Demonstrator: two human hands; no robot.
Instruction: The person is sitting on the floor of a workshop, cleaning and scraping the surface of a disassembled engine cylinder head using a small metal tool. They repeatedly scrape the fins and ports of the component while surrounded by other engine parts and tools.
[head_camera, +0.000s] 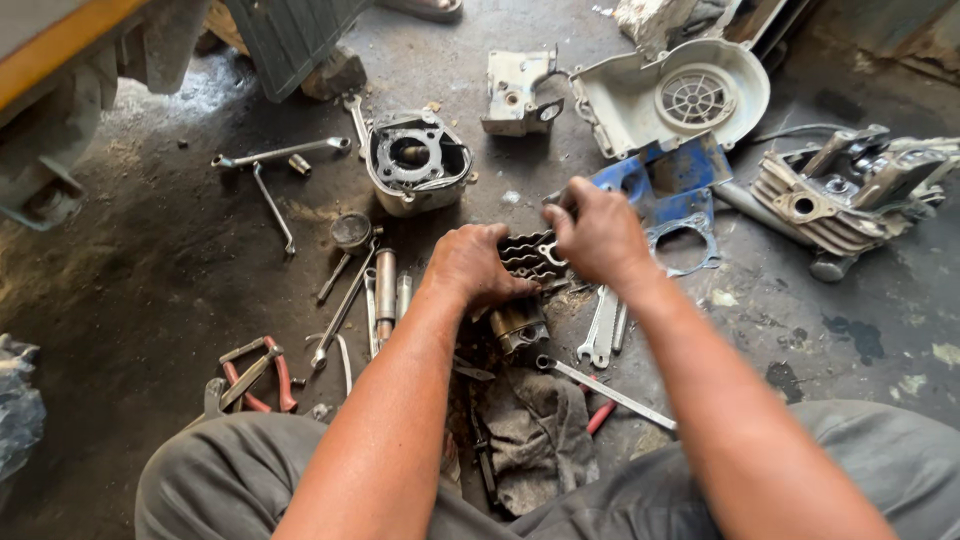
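Your 2 hands meet over the finned cylinder block (525, 255), which sits on the oily floor (150, 300) right in front of your knees. Your left hand (470, 265) is clamped around the near left side of the block, holding it steady. Your right hand (598, 235) is closed at the block's far right edge, fingers pinched on something small and dark; what it grips is too hidden to tell.

Judging from how things lie, the engine is well stripped down: the crankcase housing with its gasket face (415, 165) stands apart beyond the block to the left, the white fan cover (680, 100) lies beyond it to the right, and the cylinder head (850, 195) rests well off to the right. A flat gasket (683, 245) lies just right of the block on a blue plate.

A piston part (518, 325) sits just below the block, touching the rag (535, 430). Spanners (603, 330) lie to the block's near right, and red-handled pliers (262, 375) well off to its near left. The block itself looks to be the piece in hand now; nothing here appears reassembled yet.
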